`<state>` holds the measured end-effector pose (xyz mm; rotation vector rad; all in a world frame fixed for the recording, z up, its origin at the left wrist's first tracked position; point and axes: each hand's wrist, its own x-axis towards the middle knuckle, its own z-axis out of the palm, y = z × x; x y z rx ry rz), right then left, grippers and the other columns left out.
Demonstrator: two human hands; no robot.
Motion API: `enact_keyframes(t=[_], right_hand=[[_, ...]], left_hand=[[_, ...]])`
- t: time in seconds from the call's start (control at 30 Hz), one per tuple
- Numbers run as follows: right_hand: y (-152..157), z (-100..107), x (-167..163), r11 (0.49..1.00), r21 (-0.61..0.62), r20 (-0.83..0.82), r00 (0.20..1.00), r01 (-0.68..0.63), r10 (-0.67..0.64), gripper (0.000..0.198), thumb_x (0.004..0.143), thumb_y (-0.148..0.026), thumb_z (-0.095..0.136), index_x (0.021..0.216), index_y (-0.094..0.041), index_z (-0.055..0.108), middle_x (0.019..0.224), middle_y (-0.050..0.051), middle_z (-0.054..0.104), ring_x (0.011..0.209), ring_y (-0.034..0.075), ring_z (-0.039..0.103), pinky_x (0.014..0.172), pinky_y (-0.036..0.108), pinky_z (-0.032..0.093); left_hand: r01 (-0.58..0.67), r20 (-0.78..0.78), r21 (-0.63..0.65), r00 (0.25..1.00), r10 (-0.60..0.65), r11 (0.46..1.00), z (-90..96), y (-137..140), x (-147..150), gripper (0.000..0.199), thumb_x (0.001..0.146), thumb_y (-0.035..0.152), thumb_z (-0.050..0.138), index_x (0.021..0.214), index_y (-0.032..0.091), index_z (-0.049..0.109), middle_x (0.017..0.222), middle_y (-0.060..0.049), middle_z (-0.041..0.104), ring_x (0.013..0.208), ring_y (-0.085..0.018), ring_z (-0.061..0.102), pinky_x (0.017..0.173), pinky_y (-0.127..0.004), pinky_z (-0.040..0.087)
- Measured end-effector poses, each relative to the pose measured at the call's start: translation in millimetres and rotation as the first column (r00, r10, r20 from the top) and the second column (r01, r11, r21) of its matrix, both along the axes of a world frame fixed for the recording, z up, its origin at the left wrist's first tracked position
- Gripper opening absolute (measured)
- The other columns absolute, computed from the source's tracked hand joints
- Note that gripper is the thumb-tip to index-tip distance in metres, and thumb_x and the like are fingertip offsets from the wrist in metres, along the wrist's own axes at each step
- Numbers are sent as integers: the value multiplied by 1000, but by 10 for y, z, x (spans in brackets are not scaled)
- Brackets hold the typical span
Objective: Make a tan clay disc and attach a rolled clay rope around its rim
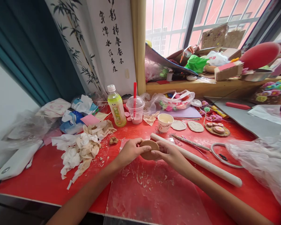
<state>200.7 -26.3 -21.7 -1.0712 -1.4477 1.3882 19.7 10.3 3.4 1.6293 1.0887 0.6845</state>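
Disc (150,144) | brown, round — pinched by both hands (129,152) | over clear sheet (152,200)

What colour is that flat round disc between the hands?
The flat round disc is plain brown, clearest in the head view.

The left hand (130,152) and right hand (166,151) hold a brown disc (150,150) between them, above a clear sheet (152,203) flecked with crumbs (150,188) on the red bench (44,168). A pale rod (208,165) lies slantwise just beyond the right hand. Behind it a paper cup (165,125) stands near two slabs (179,125). To its left are a lidded drink (135,114) (red straw (135,90) in it) and a bottle (117,109); crumpled tissue (84,147) lies farther left.
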Motion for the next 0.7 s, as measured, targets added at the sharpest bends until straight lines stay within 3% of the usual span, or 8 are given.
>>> enact_keyframes(t=[0.1, 0.23, 0.47, 0.57, 0.7], right_hand=[[17, 10, 7, 1000, 2, -32, 999, -26, 26, 39, 77, -40, 66, 110, -20, 57, 109, 7, 65, 98, 22, 63, 80, 36, 52], [20, -22, 4, 996, 2, 22, 996, -88, 88, 32, 81, -43, 61, 99, -17, 63, 98, 7, 68, 89, 21, 64, 80, 36, 51], [21, 80, 90, 992, 91, 110, 989, 85, -95, 21, 80, -42, 62, 84, -21, 61, 79, 2, 65, 74, 18, 60, 68, 31, 48], [31, 108, 97, 985, 105, 92, 985, 133, -143, 24, 83, -45, 57, 89, -22, 59, 83, 3, 65, 77, 18, 61, 68, 32, 50], [14, 81, 58, 997, 65, 144, 989, -30, 21, 29, 81, -46, 60, 91, -20, 64, 91, 4, 67, 84, 20, 62, 73, 33, 50]], left_hand=[[-55, 42, 0, 998, 55, 999, -48, -18, 20, 25, 75, 39, 61, 77, 14, 59, 74, 0, 57, 69, -12, 50, 63, -23, 37], [-74, 61, -11, 995, 74, 997, -49, -5, 16, 28, 75, 41, 61, 80, 14, 59, 76, -1, 59, 71, -13, 53, 65, -24, 39], [167, 90, -102, 983, -158, 981, 29, -2, -10, 32, 71, 34, 67, 98, 16, 69, 95, -5, 70, 88, -19, 61, 77, -28, 43], [104, 92, -86, 991, -96, 991, -1, -36, 21, 28, 71, 31, 67, 96, 17, 70, 94, -4, 71, 86, -19, 62, 77, -27, 43], [-13, 152, -93, 988, 27, 996, -42, -45, 38, 30, 73, 33, 67, 97, 15, 69, 93, -5, 70, 85, -19, 61, 77, -28, 44]])
